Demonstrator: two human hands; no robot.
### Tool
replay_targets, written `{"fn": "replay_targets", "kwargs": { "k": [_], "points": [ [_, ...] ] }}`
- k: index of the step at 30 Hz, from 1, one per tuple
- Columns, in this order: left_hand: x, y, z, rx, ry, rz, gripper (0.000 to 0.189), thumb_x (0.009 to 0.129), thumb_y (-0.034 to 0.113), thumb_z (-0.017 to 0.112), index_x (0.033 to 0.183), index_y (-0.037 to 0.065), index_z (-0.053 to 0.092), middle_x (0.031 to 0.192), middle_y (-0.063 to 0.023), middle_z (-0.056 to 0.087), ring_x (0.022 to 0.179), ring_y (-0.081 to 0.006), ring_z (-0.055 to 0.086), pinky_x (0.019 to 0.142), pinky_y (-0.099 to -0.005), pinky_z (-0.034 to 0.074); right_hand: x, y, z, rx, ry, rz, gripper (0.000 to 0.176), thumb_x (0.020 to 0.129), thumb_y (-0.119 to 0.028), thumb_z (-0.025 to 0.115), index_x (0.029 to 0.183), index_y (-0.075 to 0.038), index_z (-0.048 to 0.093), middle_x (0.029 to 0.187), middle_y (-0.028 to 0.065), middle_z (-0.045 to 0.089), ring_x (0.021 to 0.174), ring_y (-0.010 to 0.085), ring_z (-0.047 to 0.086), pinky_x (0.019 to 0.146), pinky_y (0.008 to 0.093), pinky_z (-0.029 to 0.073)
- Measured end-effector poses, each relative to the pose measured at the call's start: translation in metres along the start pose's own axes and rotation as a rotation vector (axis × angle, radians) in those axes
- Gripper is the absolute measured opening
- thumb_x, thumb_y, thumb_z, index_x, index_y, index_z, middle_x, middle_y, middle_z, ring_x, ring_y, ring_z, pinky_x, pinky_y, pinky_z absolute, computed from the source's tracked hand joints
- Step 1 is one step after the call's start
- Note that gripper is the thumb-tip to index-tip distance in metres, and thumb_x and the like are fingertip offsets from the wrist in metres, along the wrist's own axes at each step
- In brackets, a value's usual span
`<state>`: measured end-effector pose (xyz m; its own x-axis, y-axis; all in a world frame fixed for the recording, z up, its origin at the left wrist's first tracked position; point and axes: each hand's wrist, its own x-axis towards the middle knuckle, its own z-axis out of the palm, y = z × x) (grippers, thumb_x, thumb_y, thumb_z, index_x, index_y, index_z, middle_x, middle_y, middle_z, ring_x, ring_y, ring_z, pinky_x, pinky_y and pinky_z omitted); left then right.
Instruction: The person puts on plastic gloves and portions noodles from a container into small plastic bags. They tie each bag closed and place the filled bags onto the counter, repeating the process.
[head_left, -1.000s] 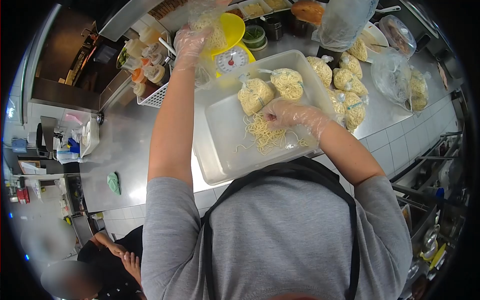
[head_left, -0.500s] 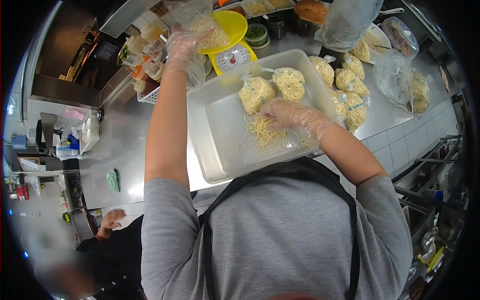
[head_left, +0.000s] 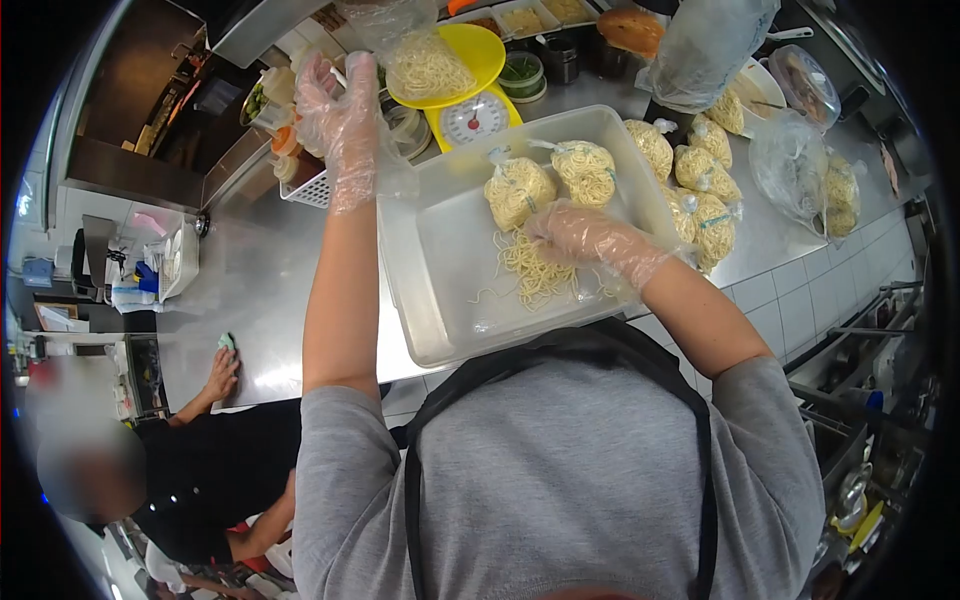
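My left hand (head_left: 345, 125), in a clear plastic glove, is raised just left of the yellow kitchen scale (head_left: 474, 119), its fingers apart and holding nothing. On the scale's yellow pan (head_left: 480, 60) lies a clear bag of noodles (head_left: 430, 68). My right hand (head_left: 600, 240), also gloved, is inside the translucent plastic bin (head_left: 430, 290), its fingers closed on loose noodles (head_left: 535, 272); the fingertips are partly hidden. Two tied bags of noodles, one on the left (head_left: 520, 193) and one on the right (head_left: 583, 172), sit in the bin just beyond that hand.
Several tied noodle bags (head_left: 707, 170) lie right of the bin, with a loose plastic bag (head_left: 790, 170) beyond. Sauce bottles in a white basket (head_left: 308, 188) stand at left. A co-worker's hand (head_left: 222, 375) presses a green cloth (head_left: 227, 343) on the steel counter (head_left: 230, 290).
My left hand has let go of the bag on the scale and moved left and down. My right hand stays at the noodles. The co-worker's hand has reached the green cloth.
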<state>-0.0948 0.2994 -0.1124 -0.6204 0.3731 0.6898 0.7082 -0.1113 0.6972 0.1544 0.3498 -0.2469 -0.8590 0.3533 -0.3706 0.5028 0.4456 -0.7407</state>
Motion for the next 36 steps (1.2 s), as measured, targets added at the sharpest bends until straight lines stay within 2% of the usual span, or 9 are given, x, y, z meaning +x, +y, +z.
{"fn": "replay_targets", "kwargs": {
  "k": [2,6,9,13,15,18,24,29,36],
  "points": [
    [0.001,0.002,-0.007,-0.02,0.041,0.064,0.065,0.075,0.041,0.067,0.119,-0.002,0.046,0.115,-0.0196,0.053,0.104,-0.0275,0.052,0.089,-0.0339,0.04,-0.015,-0.005,0.002,-0.444,0.106,-0.438,0.019,0.069,-0.007,0.066,0.085,-0.003,0.058,0.088,0.0128,0.059,0.087,0.0321,0.056,0.075,0.0387,0.043],
    [0.019,0.027,-0.01,0.128,-0.093,0.214,0.044,0.083,0.041,0.054,0.103,0.003,0.06,0.09,-0.0145,0.064,0.084,-0.0237,0.06,0.078,-0.0311,0.045,-0.016,-0.026,-0.008,-0.423,-0.042,-0.133,0.021,0.069,-0.009,0.067,0.089,-0.004,0.06,0.091,0.0132,0.06,0.089,0.0313,0.056,0.078,0.0369,0.044],
    [0.038,0.014,-0.018,0.381,-0.4,0.32,0.045,0.096,0.032,0.031,0.125,0.001,0.045,0.131,-0.0167,0.042,0.126,-0.0267,0.033,0.104,-0.0322,0.025,-0.027,-0.039,-0.033,-0.401,-0.04,-0.359,0.023,0.069,-0.013,0.069,0.09,-0.006,0.061,0.093,0.0118,0.06,0.091,0.0305,0.056,0.079,0.036,0.045],
    [0.058,0.016,-0.021,0.768,-0.508,0.636,0.043,0.095,0.023,0.027,0.13,-0.002,0.035,0.132,-0.022,0.039,0.123,-0.0313,0.038,0.104,-0.0344,0.027,-0.06,-0.083,-0.073,-0.276,0.228,-0.549,0.024,0.071,-0.017,0.069,0.089,-0.004,0.06,0.089,0.0095,0.06,0.087,0.0264,0.057,0.076,0.0356,0.045],
    [0.062,0.034,-0.005,0.395,-0.536,-0.073,0.064,0.089,0.051,0.033,0.13,0.003,0.041,0.136,-0.0137,0.038,0.129,-0.0254,0.03,0.106,-0.0315,0.021,-0.077,-0.109,-0.094,-0.238,0.275,-0.608,0.022,0.072,-0.016,0.068,0.089,-0.004,0.06,0.086,0.0081,0.059,0.084,0.0232,0.057,0.075,0.0336,0.046],
    [0.063,0.039,0.006,0.032,-0.45,-0.198,0.063,0.085,0.048,0.05,0.129,0.003,0.042,0.134,-0.0124,0.041,0.122,-0.0223,0.039,0.097,-0.0309,0.034,-0.089,-0.136,-0.119,-0.268,0.43,-0.858,0.018,0.073,-0.012,0.067,0.088,-0.003,0.061,0.083,0.0046,0.058,0.078,0.0179,0.058,0.071,0.0292,0.048],
    [0.054,0.014,0.012,0.187,-0.562,-0.133,0.04,0.072,0.026,0.065,0.104,0.001,0.061,0.099,-0.0126,0.064,0.089,-0.0166,0.06,0.079,-0.0294,0.045,-0.104,-0.172,-0.148,-0.213,0.361,-0.709,0.02,0.076,-0.014,0.066,0.091,-0.003,0.06,0.079,0.002,0.057,0.071,0.0093,0.055,0.063,0.0246,0.047],
    [0.029,0.007,0.005,-0.024,-0.449,0.015,0.044,0.073,0.02,0.066,0.112,0.002,0.057,0.106,-0.0108,0.061,0.086,-0.0134,0.06,0.08,-0.0282,0.046,-0.045,-0.114,-0.089,-0.442,-0.06,-0.326,0.018,0.074,-0.013,0.065,0.088,-0.003,0.058,0.075,0.0114,0.057,0.072,0.0286,0.055,0.068,0.0354,0.045],
    [0.02,0.024,-0.008,0.067,-0.475,-0.026,0.053,0.073,0.014,0.067,0.122,0.006,0.051,0.116,-0.0067,0.057,0.084,-0.0114,0.06,0.078,-0.0262,0.047,0.007,-0.009,-0.023,-0.518,0.106,-0.371,0.017,0.072,-0.01,0.064,0.088,-0.007,0.058,0.081,0.0149,0.059,0.08,0.0331,0.056,0.07,0.0398,0.045]
  ]
}}
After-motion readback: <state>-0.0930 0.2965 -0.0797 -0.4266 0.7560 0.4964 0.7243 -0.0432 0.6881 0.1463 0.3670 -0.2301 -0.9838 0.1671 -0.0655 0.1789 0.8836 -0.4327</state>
